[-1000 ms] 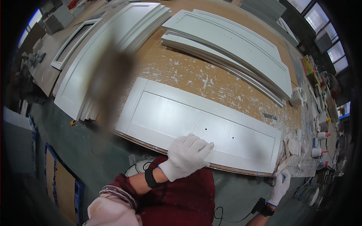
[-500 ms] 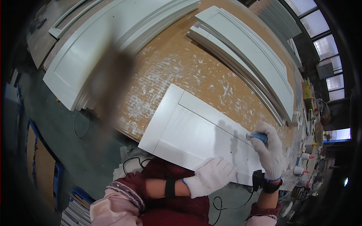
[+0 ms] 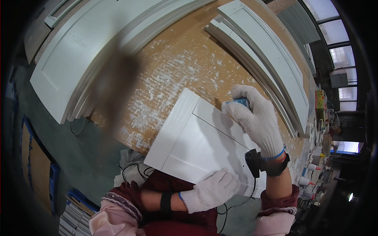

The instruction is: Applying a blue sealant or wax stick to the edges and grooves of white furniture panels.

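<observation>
A white framed cabinet door panel with a recessed middle lies across the near edge of the table. My right hand, in a white knitted glove, grips a small blue block over the panel's far long edge. Whether the block touches that edge, I cannot tell. My left hand, gloved alike, lies on the near edge of the panel with its fingers laid over the surface. A black device with a cable is strapped to my right wrist.
White panels are stacked at the left, with another stack at the far right. Pale flakes litter the brown tabletop. Bottles stand along the right side. A dark blur hides part of the left. A blue-edged board is at lower left.
My right hand has moved left and farther away with the blue block, along the panel's far side. My left hand has shifted slightly left and nearer. The whole view has turned a little.
</observation>
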Motion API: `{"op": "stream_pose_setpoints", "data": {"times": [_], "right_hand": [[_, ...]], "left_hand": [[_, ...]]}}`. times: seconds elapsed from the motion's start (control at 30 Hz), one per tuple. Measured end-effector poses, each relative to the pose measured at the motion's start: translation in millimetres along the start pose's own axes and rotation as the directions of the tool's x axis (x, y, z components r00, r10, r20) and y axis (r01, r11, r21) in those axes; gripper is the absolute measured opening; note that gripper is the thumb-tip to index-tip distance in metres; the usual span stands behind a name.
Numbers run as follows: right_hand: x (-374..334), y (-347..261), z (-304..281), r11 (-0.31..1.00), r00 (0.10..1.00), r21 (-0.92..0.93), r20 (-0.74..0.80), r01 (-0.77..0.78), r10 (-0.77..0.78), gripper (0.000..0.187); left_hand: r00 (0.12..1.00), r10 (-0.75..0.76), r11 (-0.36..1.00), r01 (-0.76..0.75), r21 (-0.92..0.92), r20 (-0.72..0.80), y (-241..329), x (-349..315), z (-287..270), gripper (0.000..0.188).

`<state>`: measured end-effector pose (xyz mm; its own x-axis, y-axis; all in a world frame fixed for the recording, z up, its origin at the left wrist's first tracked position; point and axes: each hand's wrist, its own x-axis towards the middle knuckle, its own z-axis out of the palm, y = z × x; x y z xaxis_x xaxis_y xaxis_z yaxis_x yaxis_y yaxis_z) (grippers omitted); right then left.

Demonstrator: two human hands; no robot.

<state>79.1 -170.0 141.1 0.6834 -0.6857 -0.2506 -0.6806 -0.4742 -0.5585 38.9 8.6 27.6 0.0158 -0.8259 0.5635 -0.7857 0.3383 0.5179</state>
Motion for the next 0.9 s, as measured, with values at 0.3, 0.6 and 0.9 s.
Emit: {"op": "stream_pose_setpoints", "data": {"times": [0.3,0.6,0.9], "right_hand": [[28.4,-8.5,26.6,0.993,0.993,-0.021,-0.028,0.117,-0.118,0.041],[44.2,-16.3,39.1,0.990,0.997,-0.139,-0.064,0.031,-0.040,0.041],[47.3,-36.4,50.0,0.983,0.984,-0.039,0.009,0.178,-0.178,0.039]], "left_hand": [[0.996,-0.076,0.994,0.072,-0.079,-0.053,0.5,-1.1,0.7,0.026],[0.998,-0.044,0.992,0.049,-0.113,0.041,-1.5,-0.9,-3.0,0.026],[0.989,0.056,0.998,-0.056,-0.001,0.138,-2.2,-1.9,-5.7,0.033]]}}
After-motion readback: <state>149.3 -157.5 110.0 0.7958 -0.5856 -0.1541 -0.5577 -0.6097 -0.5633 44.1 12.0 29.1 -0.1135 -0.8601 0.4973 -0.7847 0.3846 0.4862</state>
